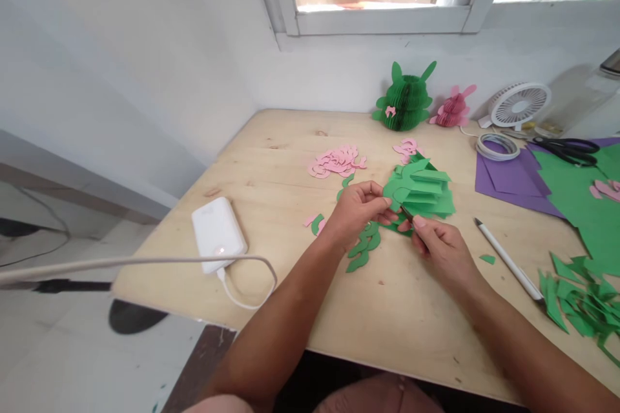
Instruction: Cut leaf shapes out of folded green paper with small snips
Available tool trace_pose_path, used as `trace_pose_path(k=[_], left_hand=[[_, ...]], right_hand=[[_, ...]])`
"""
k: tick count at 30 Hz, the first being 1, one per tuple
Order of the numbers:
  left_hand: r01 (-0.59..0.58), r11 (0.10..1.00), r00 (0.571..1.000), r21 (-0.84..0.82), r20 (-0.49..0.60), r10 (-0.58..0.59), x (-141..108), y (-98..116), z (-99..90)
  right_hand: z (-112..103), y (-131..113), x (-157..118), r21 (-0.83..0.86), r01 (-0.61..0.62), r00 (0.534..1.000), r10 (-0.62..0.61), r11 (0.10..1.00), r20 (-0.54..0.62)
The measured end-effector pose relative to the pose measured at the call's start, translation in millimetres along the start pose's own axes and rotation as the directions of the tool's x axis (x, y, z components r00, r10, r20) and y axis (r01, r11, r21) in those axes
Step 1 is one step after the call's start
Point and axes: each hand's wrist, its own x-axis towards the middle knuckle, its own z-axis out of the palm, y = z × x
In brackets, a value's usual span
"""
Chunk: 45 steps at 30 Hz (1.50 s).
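Note:
My left hand [365, 205] pinches the edge of a green paper piece [394, 190] that has a curved outline drawn on it. Closed around a slim dark tool [405, 212] is my right hand [438, 242]; its tip meets the green paper, and the fingers hide most of it. Just beyond both hands lies a pile of folded green paper [426, 187]. Green wavy cutouts [364, 248] rest on the table below my left hand. Further back sit a heap of pink curved cutouts [336, 161] and a smaller pink group [407, 147].
A white power bank [217, 232] with a cable lies left. Along the wall stand green [407, 103] and pink [453, 110] paper figures and a fan [520, 105]. To the right are tape [498, 156], scissors [566, 153], purple paper [513, 174], a white pen [508, 259] and green scraps [584, 300].

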Motion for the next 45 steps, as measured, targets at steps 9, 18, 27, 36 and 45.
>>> trace_pose_path(k=[9,18,27,36,45], left_hand=[[0.051,0.998,0.997,0.031,0.052,-0.052,-0.4,4.9,-4.9],[0.074,0.996,0.996,0.04,0.045,-0.076,-0.1,5.2,-5.7],[0.071,0.996,0.995,0.053,0.068,-0.075,-0.7,6.2,-7.8],[0.065,0.996,0.994,0.054,0.08,-0.07,-0.2,6.2,-9.5],[0.073,0.996,0.994,0.058,0.08,-0.078,0.0,6.4,-9.9]], right_hand=[[0.3,-3.0,0.2,0.004,-0.086,0.996,0.086,0.996,0.027],[-0.1,-4.0,1.2,0.002,-0.101,0.995,0.101,0.995,0.023],[-1.1,-3.4,-0.1,0.023,-0.106,0.994,0.105,0.994,0.043],[-0.7,-4.1,1.6,-0.012,-0.093,0.995,0.093,0.996,0.047],[0.7,-8.8,0.9,-0.046,-0.084,0.996,0.085,0.995,0.027]])
